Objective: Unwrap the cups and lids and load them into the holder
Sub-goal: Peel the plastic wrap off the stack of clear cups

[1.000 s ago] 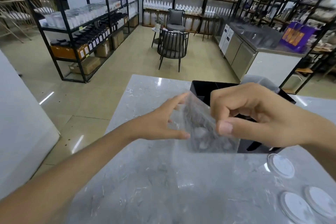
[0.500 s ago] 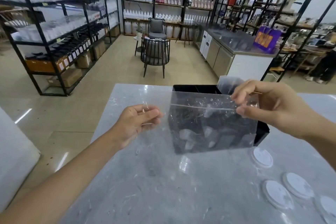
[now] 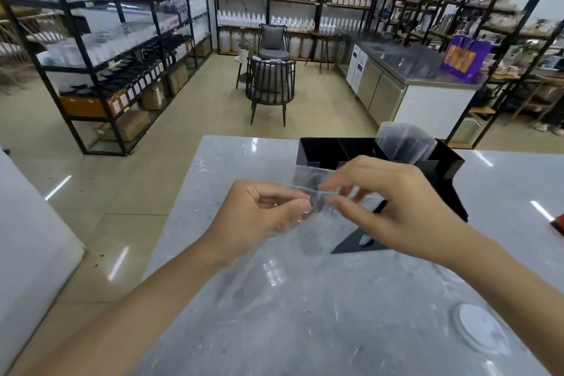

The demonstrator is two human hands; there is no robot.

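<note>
A clear plastic wrapper (image 3: 314,189) is pinched between both hands above the marble table (image 3: 244,314). My left hand (image 3: 259,217) grips its left end and my right hand (image 3: 393,201) holds its right end, fingertips close together. Behind my hands stands the black holder (image 3: 323,148) with open compartments. A stack of clear cups (image 3: 404,143) sits in the holder's right compartment. One clear lid (image 3: 480,330) lies flat on the table at the lower right.
The table's left edge drops to a tiled floor. Black shelving with bottles lines the left and back walls. Two dark chairs (image 3: 270,82) stand on the floor beyond the table. A steel counter (image 3: 412,70) is at the right. A red object (image 3: 558,223) peeks in at the right edge.
The wrapper was spread wide in my right hand; now both hands have come together and it is folded small between them. The view has tilted up, so fewer lids show.
</note>
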